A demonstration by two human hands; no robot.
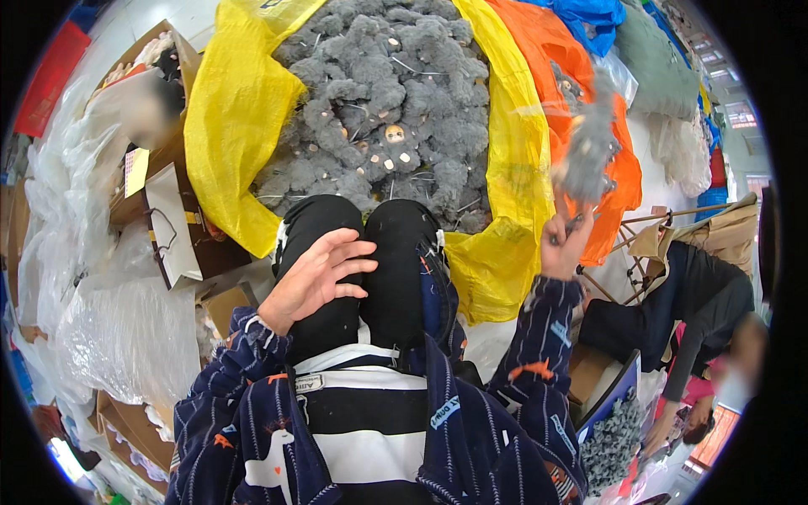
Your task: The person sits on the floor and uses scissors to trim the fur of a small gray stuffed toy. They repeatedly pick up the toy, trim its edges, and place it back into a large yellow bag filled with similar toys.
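Note:
My left hand (324,273) is held over my lap, palm turned inward, fingers spread and holding nothing. Out to the right, my right hand (567,242) is raised with its fingers curled. A small dark item (574,224), too small to name, shows at its fingers. Just above the fingertips is a fluffy grey plush toy (592,151), smeared by motion, in front of an orange bag (619,223); whether the fingers touch it I cannot tell. Before my knees, a large yellow woven sack (236,126) is opened wide around a heap of grey plush toys (379,93), some with small doll faces.
Cardboard boxes (219,240) and clear plastic wrapping (126,337) crowd the left side. Another person (699,320) bends over at the right, near a folding frame (640,252). A grey-green sack (656,67) and a blue bag (589,18) stand at the far right.

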